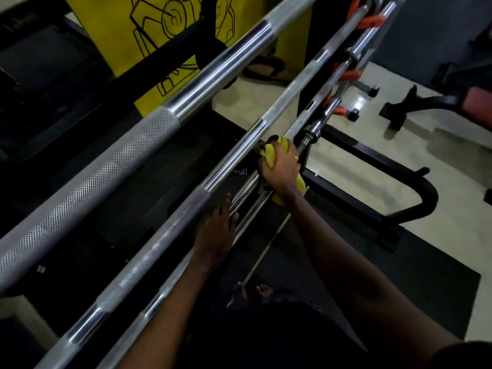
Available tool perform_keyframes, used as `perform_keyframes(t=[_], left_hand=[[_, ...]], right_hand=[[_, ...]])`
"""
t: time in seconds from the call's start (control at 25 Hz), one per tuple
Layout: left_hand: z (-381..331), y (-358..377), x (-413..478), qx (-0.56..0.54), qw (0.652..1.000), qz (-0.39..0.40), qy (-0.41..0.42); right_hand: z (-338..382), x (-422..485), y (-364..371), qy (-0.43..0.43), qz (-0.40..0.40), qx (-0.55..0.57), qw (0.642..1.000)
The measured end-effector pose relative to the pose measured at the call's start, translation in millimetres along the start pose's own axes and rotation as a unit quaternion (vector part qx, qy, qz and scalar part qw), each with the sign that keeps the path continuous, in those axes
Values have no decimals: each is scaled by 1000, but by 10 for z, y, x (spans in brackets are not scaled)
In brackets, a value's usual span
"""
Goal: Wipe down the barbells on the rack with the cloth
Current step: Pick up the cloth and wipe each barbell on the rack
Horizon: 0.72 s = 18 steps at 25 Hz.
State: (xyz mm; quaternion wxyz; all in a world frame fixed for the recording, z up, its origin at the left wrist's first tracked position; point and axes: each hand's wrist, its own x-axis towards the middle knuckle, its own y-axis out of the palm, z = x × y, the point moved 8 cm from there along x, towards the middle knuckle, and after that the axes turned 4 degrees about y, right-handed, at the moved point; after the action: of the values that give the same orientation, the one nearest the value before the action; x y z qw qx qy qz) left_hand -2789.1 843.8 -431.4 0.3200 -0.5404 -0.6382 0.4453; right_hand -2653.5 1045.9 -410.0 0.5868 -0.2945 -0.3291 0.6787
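The long chrome barbell (170,283) I'm wiping lies third in the rack, its long axis running from 7 o'clock up to 1 o'clock. My right hand (282,169) is curled tight round the crumpled yellow cloth (269,153) on it. At 7 o'clock from there, my left hand (214,233) rests on the same bar, fingers fairly straight.

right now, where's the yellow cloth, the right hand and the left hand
yellow cloth (267,154): head view, bunched part beside the fingers
right hand (282,169): head view, back of the hand
left hand (215,230): head view, back of the hand
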Motion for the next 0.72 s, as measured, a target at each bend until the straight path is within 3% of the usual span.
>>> perform_keyframes(t=[0.08, 0.24, 0.4, 0.56, 0.64, 0.72], left_hand=[[-39, -18, -14, 11, 1000, -14, 17], [-84, 14, -39, 41, 998, -20, 51], [-98, 31, -23, 16, 997, -21, 72], [-69, 57, -5, -20, 999, -14, 45], [-96, 68, 99, -33, 999, -1, 37], [-174, 65, 289, -43, 999, -1, 28]], right_hand=[[70, -33, 79, -11, 26, -51, 998], [92, -274, 186, -130, 85, -103, 983], [141, 81, 36, -79, 35, -93, 992], [259, 433, 23, -16, 38, -166, 985], [310, 485, 38, -10, 49, -178, 983], [265, 451, 67, -55, 54, -168, 983]])
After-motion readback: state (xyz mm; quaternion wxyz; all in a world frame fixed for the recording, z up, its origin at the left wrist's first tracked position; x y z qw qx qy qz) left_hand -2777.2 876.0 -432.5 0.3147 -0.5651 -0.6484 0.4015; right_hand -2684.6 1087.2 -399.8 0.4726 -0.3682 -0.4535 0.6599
